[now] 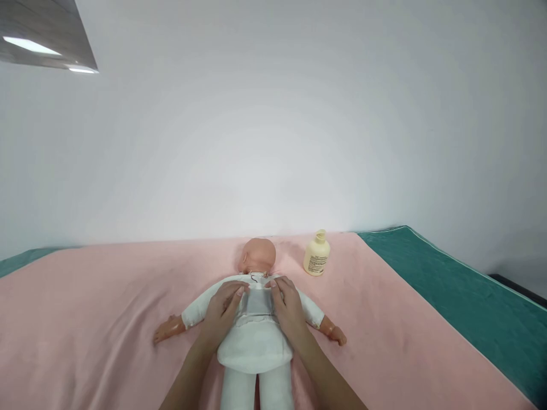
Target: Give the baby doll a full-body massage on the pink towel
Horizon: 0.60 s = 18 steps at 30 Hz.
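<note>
A baby doll (256, 344) with a white cloth body lies lengthwise before me on a pink blanket, its bare head at the far end and its arms spread. A grey rectangular panel (258, 302) shows on its upper torso. My left hand (223, 307) rests at the panel's left side, thumb and forefinger brought together on the cloth near the upper corner. Mirroring it on the right, my right hand (289, 304) has its thumb and fingers closed on the cloth by the other upper corner. Part of the doll's shoulders is hidden under my hands.
A pale yellow pump bottle (317, 256) with dark print stands right of the doll's head. The pink blanket (106, 307) lies over a green cover (453, 285) that shows at both sides. A white wall (273, 125) rises right behind the far edge.
</note>
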Available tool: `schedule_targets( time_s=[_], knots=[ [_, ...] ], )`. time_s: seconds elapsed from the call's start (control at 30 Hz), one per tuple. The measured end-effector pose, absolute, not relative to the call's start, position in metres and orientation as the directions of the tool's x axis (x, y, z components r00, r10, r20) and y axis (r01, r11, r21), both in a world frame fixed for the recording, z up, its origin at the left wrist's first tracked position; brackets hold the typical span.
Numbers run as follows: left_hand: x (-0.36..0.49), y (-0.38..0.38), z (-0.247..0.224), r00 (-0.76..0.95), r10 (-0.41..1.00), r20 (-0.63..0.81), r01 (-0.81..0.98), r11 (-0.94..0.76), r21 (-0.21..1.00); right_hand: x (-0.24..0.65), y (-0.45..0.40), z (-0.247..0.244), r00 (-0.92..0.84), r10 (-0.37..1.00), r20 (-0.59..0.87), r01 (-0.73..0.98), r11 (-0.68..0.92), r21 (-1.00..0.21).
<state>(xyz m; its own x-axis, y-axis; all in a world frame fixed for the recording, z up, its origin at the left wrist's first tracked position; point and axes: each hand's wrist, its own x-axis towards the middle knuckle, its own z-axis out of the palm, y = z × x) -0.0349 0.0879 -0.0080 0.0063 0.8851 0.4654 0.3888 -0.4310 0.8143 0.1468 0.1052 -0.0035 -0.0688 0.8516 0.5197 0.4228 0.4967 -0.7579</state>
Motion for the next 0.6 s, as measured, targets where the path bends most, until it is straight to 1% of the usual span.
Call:
schedule_targets(
  time_s=[0.17, 0.3, 0.4, 0.5, 0.6],
  knots=[
    [-0.034, 0.092, -0.015, 0.036, 0.881, 0.471, 0.431, -0.439, 0.788, 0.134, 0.121, -0.01, -0.104, 0.857, 0.505, 0.524, 0.479, -0.704],
    [-0.032, 0.095, -0.016, 0.122, 0.895, 0.428, 0.515, -0.426, 0.744, 0.133, 0.12, -0.016, -0.129, 0.867, 0.481, 0.539, 0.469, -0.7],
    [-0.032, 0.096, -0.017, 0.127, 0.899, 0.419, 0.54, -0.417, 0.731, 0.134, 0.119, -0.018, -0.145, 0.868, 0.474, 0.545, 0.47, -0.694],
    [-0.032, 0.096, -0.019, 0.129, 0.89, 0.438, 0.541, -0.433, 0.721, 0.135, 0.117, -0.018, -0.137, 0.864, 0.484, 0.542, 0.474, -0.694],
    [-0.031, 0.094, -0.022, 0.133, 0.856, 0.5, 0.524, -0.489, 0.697, 0.136, 0.115, -0.019, -0.127, 0.842, 0.524, 0.505, 0.509, -0.697]
  ],
)
